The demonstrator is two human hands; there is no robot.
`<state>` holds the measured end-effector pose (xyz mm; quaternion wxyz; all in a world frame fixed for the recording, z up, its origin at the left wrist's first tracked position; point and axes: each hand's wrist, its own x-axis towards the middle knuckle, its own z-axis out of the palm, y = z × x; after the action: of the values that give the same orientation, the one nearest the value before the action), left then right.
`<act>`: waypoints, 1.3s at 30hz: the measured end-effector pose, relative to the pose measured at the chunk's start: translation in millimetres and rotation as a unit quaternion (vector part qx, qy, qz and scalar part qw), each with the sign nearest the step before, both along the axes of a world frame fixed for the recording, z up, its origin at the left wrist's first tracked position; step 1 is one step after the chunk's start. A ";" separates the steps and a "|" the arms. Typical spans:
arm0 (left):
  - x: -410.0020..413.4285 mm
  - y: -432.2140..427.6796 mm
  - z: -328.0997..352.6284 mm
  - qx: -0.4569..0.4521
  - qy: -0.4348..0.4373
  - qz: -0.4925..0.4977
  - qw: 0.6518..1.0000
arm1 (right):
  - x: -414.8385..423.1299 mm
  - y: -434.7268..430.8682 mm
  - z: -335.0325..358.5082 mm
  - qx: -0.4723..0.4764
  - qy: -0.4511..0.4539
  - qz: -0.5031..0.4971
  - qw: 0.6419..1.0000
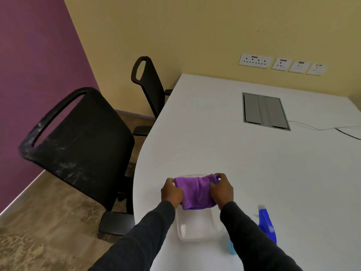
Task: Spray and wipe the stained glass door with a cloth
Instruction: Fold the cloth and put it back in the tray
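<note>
A purple cloth (196,189) is stretched between both hands over a white tray (195,229) near the front edge of the white table (254,157). My left hand (172,192) grips the cloth's left side and my right hand (222,189) grips its right side. A spray bottle with a blue head (266,225) stands to the right of the tray, partly hidden behind my right sleeve. No glass door is in view.
Two black office chairs, a near chair (82,141) and a far chair (148,83), stand along the table's left edge. A grey cable hatch (263,111) is set into the tabletop, with cables (322,128) trailing right. Wall sockets (281,64) line the yellow wall behind.
</note>
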<state>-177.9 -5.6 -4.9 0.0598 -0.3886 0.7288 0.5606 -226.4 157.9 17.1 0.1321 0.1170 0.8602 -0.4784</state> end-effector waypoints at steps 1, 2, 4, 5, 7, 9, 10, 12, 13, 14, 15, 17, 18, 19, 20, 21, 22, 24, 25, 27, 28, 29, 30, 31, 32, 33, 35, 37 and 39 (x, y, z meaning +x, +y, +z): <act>-3.4 0.7 -1.9 -0.013 -0.004 -0.008 1.000 | -2.3 -0.9 -3.4 0.002 0.002 0.004 1.000; -7.0 1.2 -3.3 -0.029 -0.009 -0.017 0.999 | -5.3 -1.6 -6.5 0.004 0.000 0.007 1.000; -11.1 0.8 -5.2 -0.063 -0.017 -0.033 0.997 | -9.7 -2.7 -10.2 0.015 -0.009 0.016 1.000; -12.5 0.2 -6.4 -0.076 -0.018 -0.038 0.996 | -11.8 -3.2 -11.7 0.022 -0.011 0.019 1.000; -13.6 -0.8 -7.9 -0.085 -0.017 -0.043 0.995 | -13.6 -3.2 -13.3 0.035 -0.006 0.023 0.999; -13.0 -1.5 -9.1 -0.085 -0.018 -0.047 0.995 | -11.4 -2.2 -12.9 0.046 0.004 0.033 0.998; -12.3 -1.1 -9.4 -0.084 -0.018 -0.047 0.995 | -8.8 -1.0 -12.0 0.051 0.008 0.039 0.998; -10.0 0.5 -9.6 -0.080 -0.015 -0.043 0.996 | -0.3 1.3 -9.6 0.057 0.022 0.049 0.997; -8.3 1.8 -10.0 -0.074 -0.012 -0.039 0.996 | 6.4 2.0 -6.8 0.055 0.033 0.051 0.997; -6.2 3.3 -10.1 -0.068 -0.010 -0.036 0.997 | 15.3 2.6 -3.6 0.046 0.047 0.052 0.996; -3.8 4.9 -10.1 -0.063 -0.007 -0.033 0.997 | 26.3 3.2 -0.5 0.033 0.066 0.055 0.996; 3.3 8.7 -10.3 -0.056 -0.004 -0.028 0.998 | 54.1 7.5 1.2 0.021 0.094 0.071 0.993; 7.7 10.3 -10.9 -0.054 -0.002 -0.026 0.998 | 69.4 11.8 -0.1 0.017 0.088 0.078 0.993; 12.6 11.6 -11.7 -0.054 -0.001 -0.026 0.998 | 84.4 17.5 -1.4 0.013 0.070 0.078 0.994; 17.8 12.7 -12.7 -0.053 -0.001 -0.026 0.998 | 98.6 24.7 -2.9 0.011 0.051 0.073 0.996; 23.5 13.6 -14.0 -0.053 0.000 -0.028 0.998 | 112.0 33.0 -4.1 0.012 0.035 0.064 0.997; 29.4 14.1 -15.6 -0.056 -0.001 -0.030 0.998 | 123.6 41.8 -5.3 0.015 0.024 0.052 0.998; 40.1 15.6 -19.5 -0.061 -0.008 -0.037 0.997 | 142.0 60.6 -7.5 0.031 0.003 0.031 0.999; 45.3 16.8 -21.4 -0.063 -0.012 -0.041 0.997 | 149.5 69.5 -7.9 0.047 -0.018 0.030 0.998; 55.0 20.0 -24.8 -0.062 -0.019 -0.051 0.997 | 159.2 86.6 -10.4 0.085 -0.079 0.051 0.992; 59.7 21.7 -26.4 -0.060 -0.021 -0.056 0.996 | 161.3 94.2 -11.7 0.106 -0.120 0.064 0.985; 63.8 23.5 -27.9 -0.060 -0.022 -0.061 0.996 | 162.3 101.2 -12.6 0.128 -0.160 0.073 0.976; 67.7 24.9 -29.3 -0.062 -0.024 -0.068 0.996 | 162.5 107.8 -13.1 0.149 -0.189 0.075 0.968; 70.9 26.2 -30.6 -0.063 -0.025 -0.073 0.995 | 162.4 113.9 -13.3 0.170 -0.207 0.074 0.961; 73.8 27.4 -31.7 -0.063 -0.028 -0.078 0.995 | 162.1 119.1 -12.2 0.195 -0.216 0.075 0.954; 75.9 28.3 -32.6 -0.063 -0.032 -0.083 0.994 | 162.0 123.8 -10.7 0.226 -0.213 0.074 0.948; 79.3 29.8 -33.6 -0.062 -0.039 -0.094 0.993 | 160.9 130.6 -6.9 0.277 -0.185 0.055 0.941; 81.8 31.4 -34.0 -0.056 -0.043 -0.098 0.993 | 159.4 134.2 -8.3 0.259 -0.142 0.007 0.955; 83.8 32.9 -33.6 -0.052 -0.043 -0.101 0.993 | 157.4 136.1 -13.7 0.182 -0.067 -0.043 0.980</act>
<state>-94.1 27.3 -38.5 0.1271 -0.3395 0.7895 0.4953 -69.0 294.0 3.3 0.1447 0.2080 0.9164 -0.3099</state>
